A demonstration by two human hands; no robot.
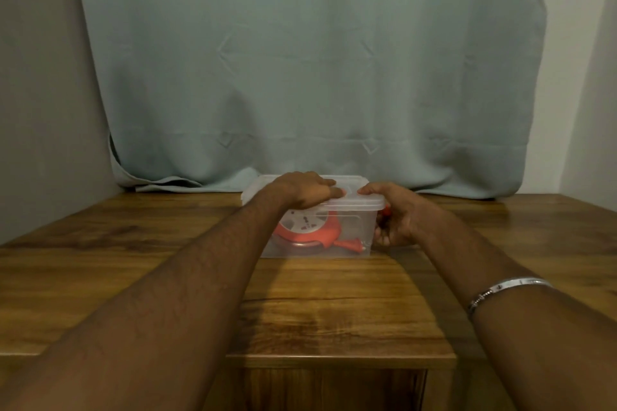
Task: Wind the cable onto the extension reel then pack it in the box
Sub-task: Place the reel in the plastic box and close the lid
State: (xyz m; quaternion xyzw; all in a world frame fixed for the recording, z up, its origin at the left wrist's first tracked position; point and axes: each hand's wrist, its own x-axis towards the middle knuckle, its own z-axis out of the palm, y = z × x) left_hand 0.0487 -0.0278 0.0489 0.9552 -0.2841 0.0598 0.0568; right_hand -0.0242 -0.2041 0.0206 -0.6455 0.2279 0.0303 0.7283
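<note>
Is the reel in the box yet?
In. The orange reel shows through the clear box wall, under the lid both hands press.

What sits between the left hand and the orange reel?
Only the translucent lid: in the head view the left hand presses on it, with the reel inside the box beneath.

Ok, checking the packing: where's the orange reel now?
In the head view, the orange reel lies inside the clear box mid-table, under the lid, between both hands.

wooden table (334, 310) against a pale green curtain (300, 60), grey wall (40, 93) at left
</note>
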